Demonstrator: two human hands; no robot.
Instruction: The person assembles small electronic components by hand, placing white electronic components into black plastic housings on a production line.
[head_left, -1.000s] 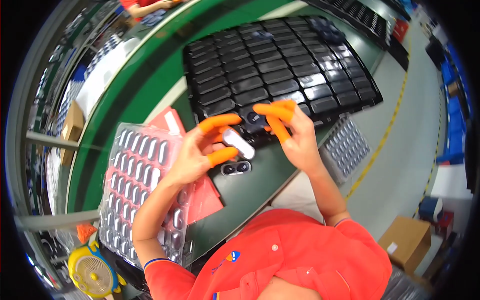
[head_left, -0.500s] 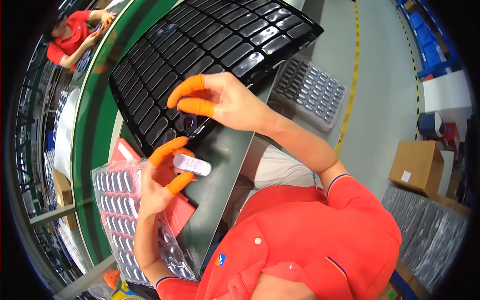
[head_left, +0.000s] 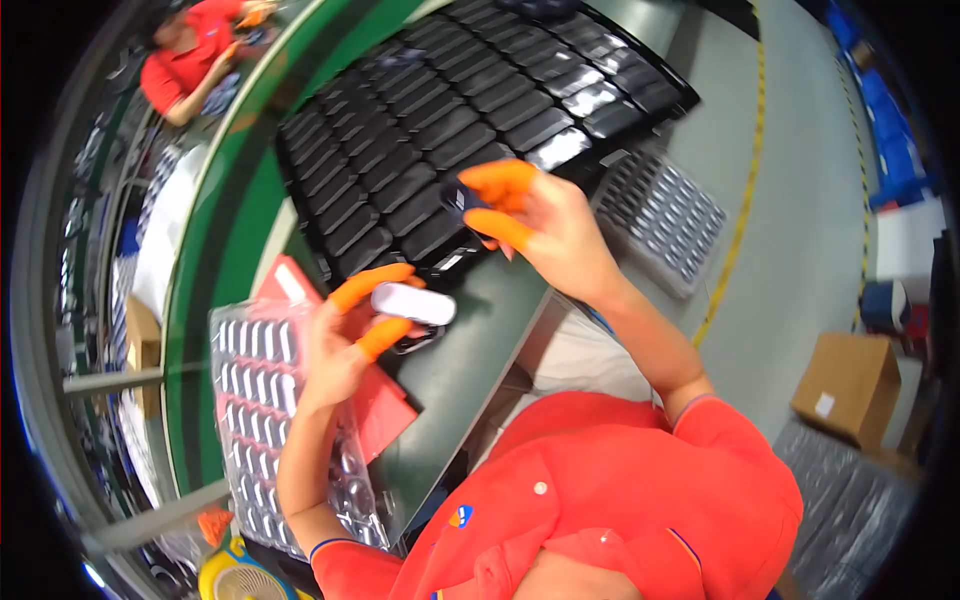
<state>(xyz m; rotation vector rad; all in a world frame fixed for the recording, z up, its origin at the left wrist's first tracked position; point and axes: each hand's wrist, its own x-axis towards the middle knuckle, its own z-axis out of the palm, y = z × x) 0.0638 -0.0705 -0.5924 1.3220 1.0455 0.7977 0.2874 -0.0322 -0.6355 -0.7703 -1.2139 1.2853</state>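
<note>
My left hand (head_left: 352,330) wears orange finger covers and grips a white oblong plastic piece (head_left: 413,302) between thumb and fingers, above the green bench. Just under that piece, a dark glossy part (head_left: 424,340) shows, partly hidden; whether the hand also holds it, I cannot tell. My right hand (head_left: 535,215), also in orange finger covers, pinches a small dark oblong part (head_left: 460,197) over the near edge of the large black tray (head_left: 400,150). The tray has rows of oblong pockets. A clear blister tray (head_left: 255,400) with rows of white-edged oblong pieces lies beside my left forearm.
Red sheets (head_left: 385,405) lie beneath my left hand on the green bench (head_left: 460,350). Another tray (head_left: 665,220) of small oblong parts stands at the right. Across the curved green conveyor (head_left: 205,260), a person in red (head_left: 195,55) works. A cardboard box (head_left: 847,385) stands far right.
The view has shifted, so the scene sits further right and lower. My right hand has moved right, now with the dark part clearly visible in its fingers. The white piece now shows a smooth face.
</note>
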